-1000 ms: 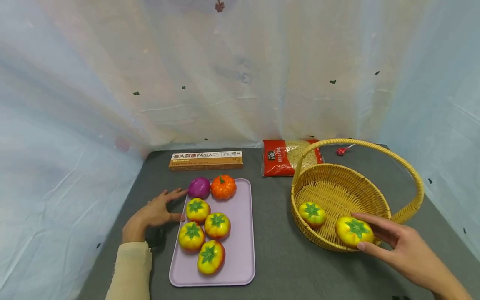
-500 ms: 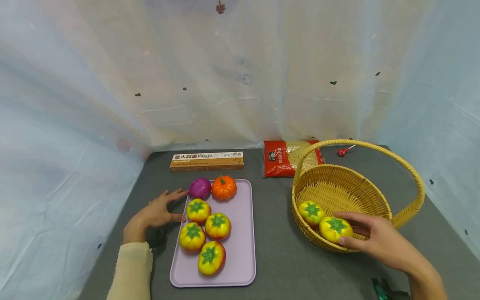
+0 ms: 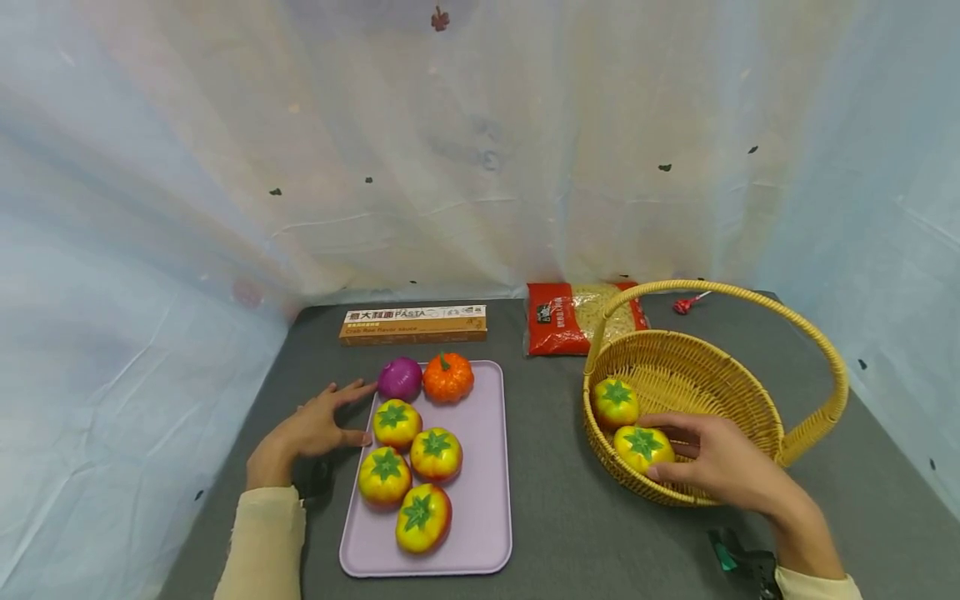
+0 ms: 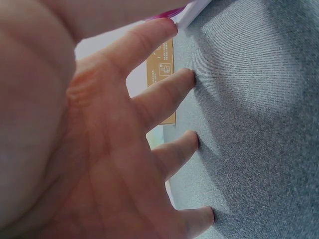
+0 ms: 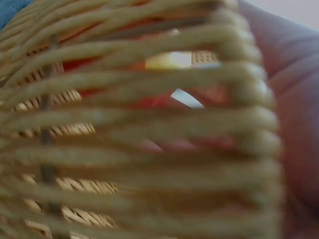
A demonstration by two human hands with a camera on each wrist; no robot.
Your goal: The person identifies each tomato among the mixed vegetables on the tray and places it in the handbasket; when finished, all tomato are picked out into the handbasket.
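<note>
Inside the wicker basket (image 3: 693, 379), my right hand (image 3: 720, 458) holds a yellow toy persimmon (image 3: 643, 448) between thumb and fingers. A second persimmon (image 3: 616, 402) lies against it by the basket's left wall. The right wrist view is mostly filled by the basket's weave, which hides the grip. With fingers spread, my left hand (image 3: 311, 429) rests on the table at the left edge of the lilac tray (image 3: 480, 500). Its thumb is at the rim, and its index fingertip is close to a purple onion (image 3: 400, 379). In the left wrist view the fingertips (image 4: 187, 77) meet the cloth.
The tray also bears an orange pumpkin (image 3: 447, 377) and several persimmons (image 3: 423, 517). Behind stand a pasta box (image 3: 412, 325) and a red bag of pasta (image 3: 558, 321). A small red lollipop (image 3: 682, 306) lies behind the basket, whose tall handle (image 3: 720, 287) arches over it.
My right hand has moved left and deeper into the basket with its persimmon. The other persimmon there has been nudged back and slightly left. My left hand has stayed put.
</note>
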